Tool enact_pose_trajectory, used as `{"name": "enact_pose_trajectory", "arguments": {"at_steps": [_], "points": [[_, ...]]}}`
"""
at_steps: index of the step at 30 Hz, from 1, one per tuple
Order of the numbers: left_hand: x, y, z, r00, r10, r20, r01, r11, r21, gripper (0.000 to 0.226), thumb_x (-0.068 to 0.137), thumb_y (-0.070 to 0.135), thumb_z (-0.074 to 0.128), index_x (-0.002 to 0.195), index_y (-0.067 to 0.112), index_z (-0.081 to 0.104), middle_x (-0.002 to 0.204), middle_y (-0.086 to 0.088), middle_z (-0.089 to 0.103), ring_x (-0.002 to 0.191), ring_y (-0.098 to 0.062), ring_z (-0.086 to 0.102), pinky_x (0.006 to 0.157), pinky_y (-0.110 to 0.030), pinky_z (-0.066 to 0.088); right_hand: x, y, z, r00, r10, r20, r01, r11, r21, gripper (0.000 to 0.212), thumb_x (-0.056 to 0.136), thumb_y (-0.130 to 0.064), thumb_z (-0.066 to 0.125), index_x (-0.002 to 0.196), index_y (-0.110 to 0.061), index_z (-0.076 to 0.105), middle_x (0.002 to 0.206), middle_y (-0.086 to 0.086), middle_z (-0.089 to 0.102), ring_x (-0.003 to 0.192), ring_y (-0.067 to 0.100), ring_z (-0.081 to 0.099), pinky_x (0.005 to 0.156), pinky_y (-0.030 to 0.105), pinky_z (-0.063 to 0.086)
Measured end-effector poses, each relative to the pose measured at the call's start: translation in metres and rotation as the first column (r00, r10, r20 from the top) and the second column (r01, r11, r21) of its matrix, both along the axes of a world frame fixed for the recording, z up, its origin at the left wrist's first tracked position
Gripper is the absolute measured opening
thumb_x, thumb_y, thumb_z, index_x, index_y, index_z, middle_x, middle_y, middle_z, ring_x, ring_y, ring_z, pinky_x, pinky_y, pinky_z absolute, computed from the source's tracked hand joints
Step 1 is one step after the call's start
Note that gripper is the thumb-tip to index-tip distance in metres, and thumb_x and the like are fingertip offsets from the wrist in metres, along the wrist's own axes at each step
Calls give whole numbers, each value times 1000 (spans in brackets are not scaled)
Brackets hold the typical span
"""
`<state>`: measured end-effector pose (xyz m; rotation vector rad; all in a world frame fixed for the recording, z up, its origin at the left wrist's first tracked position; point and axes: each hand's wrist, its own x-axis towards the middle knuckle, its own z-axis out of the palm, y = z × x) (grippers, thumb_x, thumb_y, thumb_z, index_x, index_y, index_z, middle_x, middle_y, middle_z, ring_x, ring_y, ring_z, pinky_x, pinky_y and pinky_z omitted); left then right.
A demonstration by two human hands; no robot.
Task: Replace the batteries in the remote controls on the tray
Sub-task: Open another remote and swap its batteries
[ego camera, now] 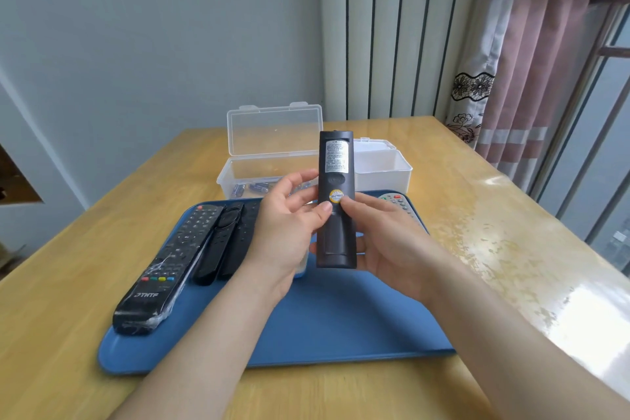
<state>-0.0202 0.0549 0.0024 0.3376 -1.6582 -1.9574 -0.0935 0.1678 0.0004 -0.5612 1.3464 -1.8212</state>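
A dark remote [335, 181], its back shown, is gripped upright by the left hand [289, 225] and right hand [385, 239] above the blue tray [341, 317], which is set on a glossy wooden table [477, 215] flanked by a pale wall [153, 44] and a pink curtain [531, 78].

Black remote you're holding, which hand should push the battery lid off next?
Probably the left hand. Its thumb tip rests on the back of the black remote just above the battery lid, ready to push. The right hand wraps round the remote from behind, steadying it.
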Motion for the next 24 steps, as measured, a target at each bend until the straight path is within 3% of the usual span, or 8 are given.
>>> {"name": "enact_pose_trajectory", "arguments": {"at_steps": [3, 6, 10, 12, 16, 20, 21, 24], "points": [[-1, 0, -1, 995, 101, 23, -91, 960, -263, 31, 86, -1, 66, 110, 19, 62, 106, -7, 69, 100, -18, 64, 56, -21, 55, -3, 0, 0, 999, -23, 26, 24, 999, -23, 24, 100, -24, 52, 116, -13, 66, 99, 12, 72, 83, 33, 70, 82, 44, 58], [-4, 0, -6, 992, 119, 41, -91, 905, -415, 33, 84, 19, 73, 112, 30, 61, 112, 2, 66, 111, -10, 58, 76, -25, 56, -3, 0, 0, 996, -52, 71, 58, 995, -81, 24, 99, -22, 53, 116, -11, 66, 93, 11, 72, 80, 25, 70, 68, 35, 59], [-4, 3, -8, 992, -38, 120, 70, 957, -282, 56, 85, 20, 73, 132, 31, 45, 120, 5, 64, 104, -5, 61, 93, -27, 50, -3, 0, 2, 988, -106, 113, 123, 980, -156, 25, 100, -20, 52, 113, -5, 67, 94, 15, 70, 83, 26, 69, 68, 36, 60], [-4, 7, -9, 975, -134, 177, 167, 968, -189, 55, 88, 23, 69, 135, 31, 43, 112, 1, 66, 98, -13, 66, 87, -33, 55, -2, 0, 3, 986, -145, 77, 155, 975, -156, 24, 100, -20, 51, 108, -3, 66, 88, 15, 71, 74, 26, 71, 60, 38, 59], [2, 16, 1, 898, -177, 404, 295, 922, -251, 36, 95, 45, 50, 120, 19, 46, 97, -11, 68, 61, -20, 65, 52, -27, 53, -5, 1, 3, 965, -263, -10, 259, 957, -132, 15, 99, -12, 53, 103, 1, 61, 88, 16, 70, 64, 26, 66, 50, 32, 45], [0, 17, -3, 919, -106, 381, 236, 920, -314, 32, 94, 40, 55, 121, 26, 43, 94, -3, 66, 58, -14, 60, 55, -30, 54, -6, 1, 4, 955, -295, -14, 293, 951, -98, 13, 96, -3, 53, 107, -1, 61, 83, 13, 68, 66, 24, 65, 54, 36, 50], [0, 14, -6, 949, 8, 316, 150, 868, -473, 39, 91, 39, 60, 125, 33, 42, 101, 4, 61, 68, -8, 60, 63, -31, 55, -5, 1, 4, 954, -299, 12, 299, 949, -97, 15, 96, -3, 53, 109, -1, 61, 81, 12, 68, 67, 22, 66, 58, 37, 53], [-1, 8, -13, 996, 79, 29, -10, 448, -894, 66, 80, 44, 71, 138, 31, 43, 123, 15, 49, 105, 5, 45, 91, -25, 44, -7, 0, 3, 937, -347, 45, 350, 932, -93, 18, 95, -3, 53, 112, 1, 58, 82, 11, 65, 71, 23, 64, 66, 35, 54]]}}
